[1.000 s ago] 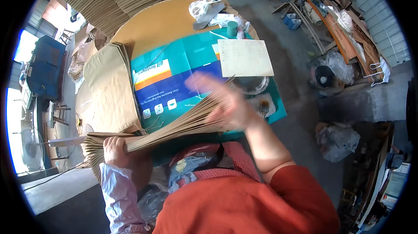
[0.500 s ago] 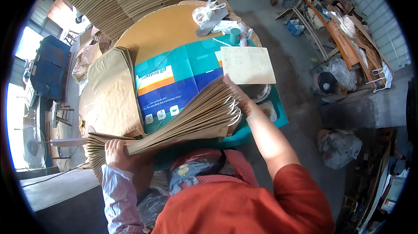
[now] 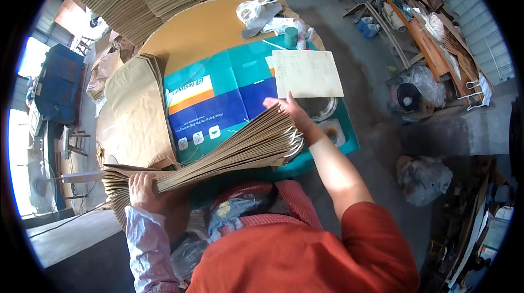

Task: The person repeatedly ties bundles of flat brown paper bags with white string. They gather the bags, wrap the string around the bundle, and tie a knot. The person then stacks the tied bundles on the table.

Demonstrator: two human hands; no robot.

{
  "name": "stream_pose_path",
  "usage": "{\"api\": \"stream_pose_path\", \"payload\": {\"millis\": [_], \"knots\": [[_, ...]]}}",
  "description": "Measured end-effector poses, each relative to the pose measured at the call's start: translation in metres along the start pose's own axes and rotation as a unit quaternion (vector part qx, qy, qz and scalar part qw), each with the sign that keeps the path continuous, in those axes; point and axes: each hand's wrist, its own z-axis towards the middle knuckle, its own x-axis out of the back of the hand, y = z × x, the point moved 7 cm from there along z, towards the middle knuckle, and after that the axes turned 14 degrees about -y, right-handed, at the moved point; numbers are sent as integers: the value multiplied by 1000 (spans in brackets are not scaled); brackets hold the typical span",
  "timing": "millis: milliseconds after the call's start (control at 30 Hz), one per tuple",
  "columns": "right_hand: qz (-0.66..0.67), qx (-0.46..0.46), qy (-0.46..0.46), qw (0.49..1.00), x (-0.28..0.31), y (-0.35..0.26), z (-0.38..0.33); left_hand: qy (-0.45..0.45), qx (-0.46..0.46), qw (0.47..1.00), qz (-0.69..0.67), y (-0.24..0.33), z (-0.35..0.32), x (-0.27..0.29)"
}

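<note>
- Because it is spread like a fan, the bundle of brown paper layers (image 3: 234, 148) shows many thin edges; it reaches along the near edge of the round table (image 3: 191, 17), and its left end is narrower in the grip.
- The left hand (image 3: 143, 190) grasps this bundle firmly near its left end, with the fingers bent over the top.
- The right hand (image 3: 289, 112) is at the bundle's far right corner, its thumb and fingers spread apart and closed around nothing (whether the fingertips touch the upper layer, I cannot tell).
- White cords (image 3: 295, 144) stick out in loops from the right end.
- Behind the bundle, a teal and blue printed sheet (image 3: 234, 102) covers the table's middle.
- Toward the left edge lies a pile of flat brown paper (image 3: 136, 107).
- Near the right edge there is a pale card (image 3: 308, 73).
- Close to the far right edge are a green cylinder (image 3: 291, 35) and a tied white plastic bag (image 3: 254, 8).
</note>
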Motion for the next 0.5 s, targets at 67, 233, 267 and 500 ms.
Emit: {"api": "stream_pose_path", "payload": {"millis": [67, 233, 267, 500], "knots": [[-70, -39, 23, 997, 3, 13, -9, -6, 1, 1000, -8, -3, 3, -4], [-216, 6, 72, 974, 0, -18, -10, -19, 16, 1000, -9, -3, 4, -4], [-183, -4, 61, 981, -7, -11, -18, -29, 20, 999, -10, -3, 4, -5], [-98, 56, 89, 990, -4, -4, -35, 1, -6, 1000, -4, 4, 10, -1]]}}
